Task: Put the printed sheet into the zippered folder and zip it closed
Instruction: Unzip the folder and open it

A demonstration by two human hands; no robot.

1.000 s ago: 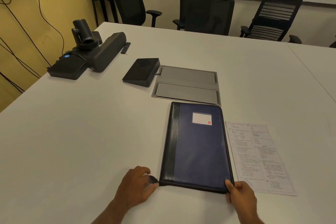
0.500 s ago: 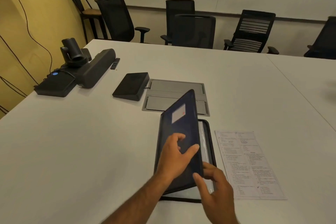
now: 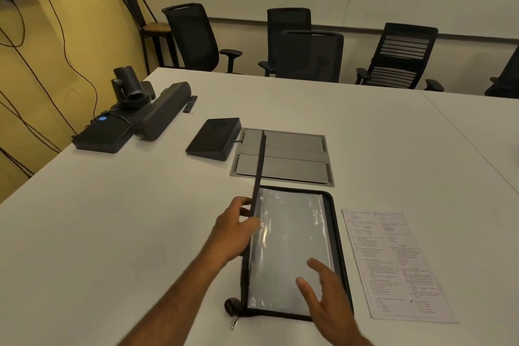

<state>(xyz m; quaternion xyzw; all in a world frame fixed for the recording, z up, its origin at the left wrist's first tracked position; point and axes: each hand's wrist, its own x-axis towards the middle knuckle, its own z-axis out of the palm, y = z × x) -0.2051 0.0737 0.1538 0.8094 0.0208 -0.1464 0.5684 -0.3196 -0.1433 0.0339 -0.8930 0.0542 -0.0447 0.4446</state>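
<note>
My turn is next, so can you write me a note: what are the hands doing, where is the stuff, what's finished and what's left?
Left hand: gripping the folder cover, holding it upright on edge.
Right hand: open, fingers spread over the clear plastic sleeves inside, holding nothing.
Zippered folder: flat on the white table, unzipped and open; zipper pull at its near left corner.
Printed sheet: on the table right of the folder, apart from it, untouched.
Done: unzipped, opened.
Left: put the sheet in, shut the cover, zip it.
</note>
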